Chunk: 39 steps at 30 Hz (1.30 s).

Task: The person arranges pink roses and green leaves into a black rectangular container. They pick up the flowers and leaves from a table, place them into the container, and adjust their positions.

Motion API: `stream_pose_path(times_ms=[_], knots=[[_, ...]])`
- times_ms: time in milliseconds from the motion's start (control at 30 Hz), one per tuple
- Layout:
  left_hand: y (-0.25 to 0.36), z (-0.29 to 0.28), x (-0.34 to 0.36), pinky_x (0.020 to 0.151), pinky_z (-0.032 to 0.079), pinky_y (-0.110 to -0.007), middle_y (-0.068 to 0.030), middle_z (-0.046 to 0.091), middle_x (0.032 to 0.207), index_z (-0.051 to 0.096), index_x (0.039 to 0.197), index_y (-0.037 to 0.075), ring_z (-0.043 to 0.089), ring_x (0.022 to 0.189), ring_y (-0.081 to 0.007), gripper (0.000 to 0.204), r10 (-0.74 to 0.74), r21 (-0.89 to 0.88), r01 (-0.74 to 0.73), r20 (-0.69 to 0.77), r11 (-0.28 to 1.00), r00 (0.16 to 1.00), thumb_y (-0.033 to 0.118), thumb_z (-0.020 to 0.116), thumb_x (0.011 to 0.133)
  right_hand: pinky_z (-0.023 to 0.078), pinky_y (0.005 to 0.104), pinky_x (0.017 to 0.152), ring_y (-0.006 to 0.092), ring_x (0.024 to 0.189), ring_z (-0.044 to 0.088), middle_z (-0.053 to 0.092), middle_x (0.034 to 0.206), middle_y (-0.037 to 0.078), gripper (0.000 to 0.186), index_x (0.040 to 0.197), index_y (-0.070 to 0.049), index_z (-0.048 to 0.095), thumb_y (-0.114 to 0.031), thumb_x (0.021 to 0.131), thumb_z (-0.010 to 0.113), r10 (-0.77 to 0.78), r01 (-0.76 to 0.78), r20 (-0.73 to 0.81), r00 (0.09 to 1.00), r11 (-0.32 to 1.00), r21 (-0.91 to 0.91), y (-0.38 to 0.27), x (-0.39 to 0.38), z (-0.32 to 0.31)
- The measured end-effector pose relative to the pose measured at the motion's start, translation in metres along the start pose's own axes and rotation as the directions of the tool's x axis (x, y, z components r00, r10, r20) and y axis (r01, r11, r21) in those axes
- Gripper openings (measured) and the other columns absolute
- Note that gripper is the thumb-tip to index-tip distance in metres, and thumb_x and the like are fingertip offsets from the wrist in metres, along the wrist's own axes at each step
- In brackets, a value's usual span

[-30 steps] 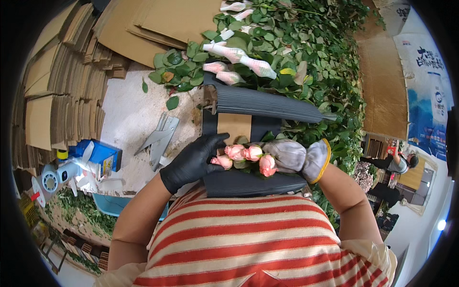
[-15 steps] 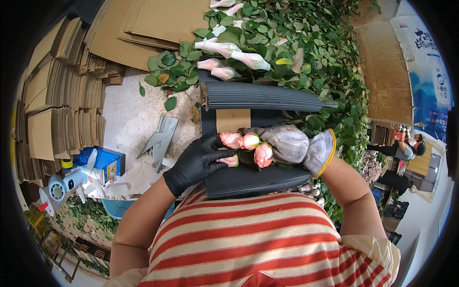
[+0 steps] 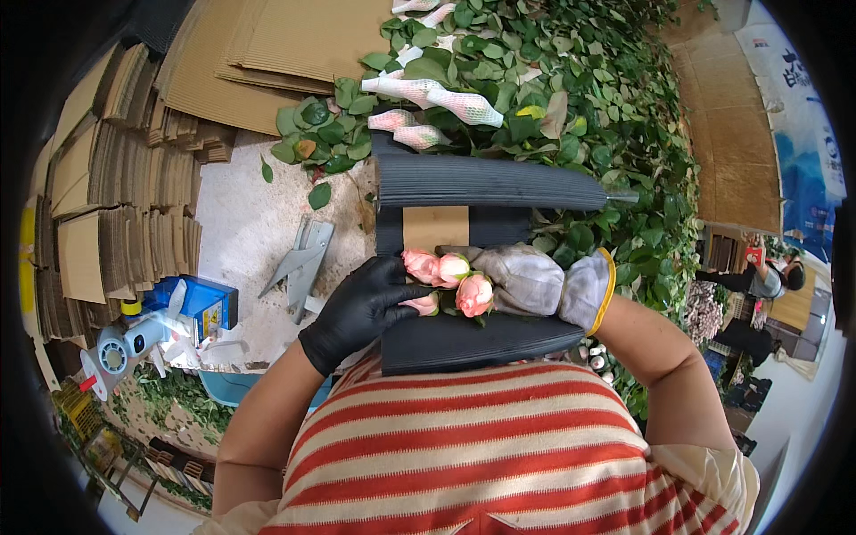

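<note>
Several pink roses (image 3: pixel 474 294) are bunched heads-left in front of me. My right hand (image 3: pixel 526 278), in a grey-white fabric glove with a yellow cuff, is closed round them just behind the heads; its fingertips are partly hidden. From the left, my left hand (image 3: pixel 361 303), in a black glove, has its fingers bent against the leftmost heads, with one rose head between finger and thumb. Below the bunch lies a black ribbed stand (image 3: pixel 481 343), with its other ribbed side (image 3: pixel 486 183) farther away and a tan cardboard piece (image 3: pixel 435 226) between.
A grey stapler-like tool (image 3: pixel 301 267) lies left on the white table. Cardboard stacks (image 3: pixel 134 169) and a blue box (image 3: pixel 209 308) with a small fan (image 3: pixel 134 339) stand farther left. Net-sleeved roses (image 3: pixel 464 105) and heaped leafy stems (image 3: pixel 615 107) fill the back right. A person (image 3: pixel 774 276) is far right.
My right hand has moved slightly left with the roses, and the heads sit closer together. My left hand has shifted a little left and stays at the heads.
</note>
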<state>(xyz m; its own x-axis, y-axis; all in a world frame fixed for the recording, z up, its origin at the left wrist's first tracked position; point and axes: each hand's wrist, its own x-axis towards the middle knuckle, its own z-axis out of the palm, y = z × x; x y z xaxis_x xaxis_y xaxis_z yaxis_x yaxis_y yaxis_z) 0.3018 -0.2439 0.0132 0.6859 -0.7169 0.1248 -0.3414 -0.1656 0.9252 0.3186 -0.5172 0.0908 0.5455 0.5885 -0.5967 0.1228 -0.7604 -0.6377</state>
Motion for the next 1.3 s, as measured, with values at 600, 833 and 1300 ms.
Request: stream_pose_path(times_ms=[600,833,1300], knots=[[0.013,-0.004,0.005,0.085,0.045,-0.042,-0.0089,0.063,0.113,0.075,0.111,0.023,0.058,0.098,-0.0295,0.037,0.154,0.464,-0.096,-0.090,0.881,0.984,0.029,0.080,0.075,0.048,0.0274,0.099,0.0201,0.119,0.061,0.062,0.131,0.011,0.043,0.139,-0.002,0.052,-0.011,0.097,0.055,-0.105,0.024,0.016,0.994,0.366,0.930,0.004,0.012,0.009],[-0.009,-0.007,0.014,0.094,0.047,-0.044,-0.0117,0.064,0.119,0.073,0.111,0.016,0.059,0.107,-0.0326,0.040,0.108,0.019,-0.112,0.137,0.994,0.985,0.021,0.078,0.072,0.055,0.0328,0.089,0.0245,0.106,0.066,0.065,0.121,0.013,0.045,0.142,-0.002,0.047,-0.013,0.098,0.052,-0.065,0.076,-0.044,0.997,0.932,0.354,0.037,-0.003,0.009],[0.006,-0.009,0.023,0.093,0.048,-0.042,-0.0142,0.059,0.127,0.070,0.109,0.011,0.057,0.112,-0.0341,0.042,0.145,0.215,-0.125,-0.083,0.969,0.986,0.024,0.081,0.071,0.055,0.0378,0.082,0.0312,0.090,0.066,0.068,0.101,0.015,0.032,0.123,-0.008,0.059,-0.027,0.099,0.051,-0.099,0.069,-0.317,0.943,0.992,-0.102,0.000,0.028,0.006]])
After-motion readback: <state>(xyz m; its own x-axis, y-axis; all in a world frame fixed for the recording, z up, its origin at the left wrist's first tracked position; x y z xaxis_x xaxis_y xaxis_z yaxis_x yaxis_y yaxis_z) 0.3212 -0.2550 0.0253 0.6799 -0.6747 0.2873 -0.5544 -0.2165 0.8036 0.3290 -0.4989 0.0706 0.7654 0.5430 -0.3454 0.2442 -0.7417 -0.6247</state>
